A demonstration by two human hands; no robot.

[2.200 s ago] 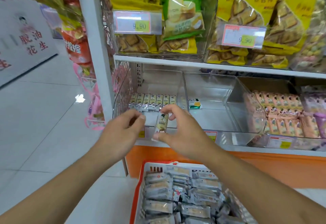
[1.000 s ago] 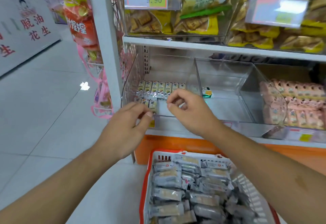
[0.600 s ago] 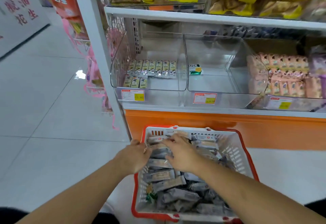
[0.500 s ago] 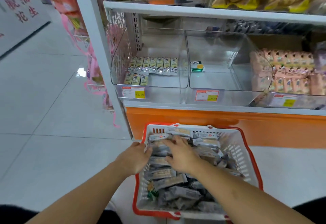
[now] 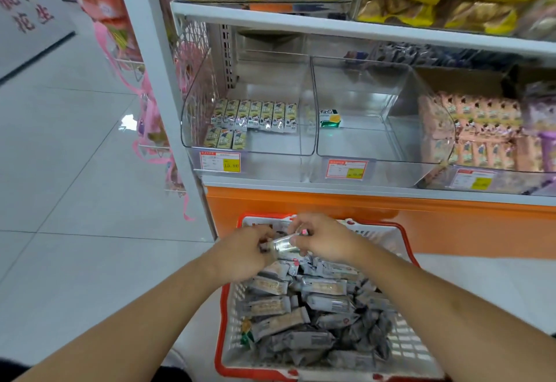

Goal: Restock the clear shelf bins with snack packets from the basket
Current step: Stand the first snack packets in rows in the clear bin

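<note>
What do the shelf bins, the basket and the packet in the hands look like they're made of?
Shelf bins: clear glossy rigid plastic, probably acrylic; contents show through. Basket: white moulded plastic lattice, red rim. Packet: shiny film or foil wrapper, glinting between left hand and right hand.

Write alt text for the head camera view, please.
Both hands, left hand and right hand, hold one snack packet above a red-rimmed basket full of packets. Behind it, the left clear shelf bin holds two short rows of packets.

1. Both bare forearms reach forward and down, converging.
2. The left hand (image 5: 245,253) has its fingers curled, pinching something small.
3. The right hand (image 5: 326,240) has a like grip, fingertips meeting the left's.
</note>
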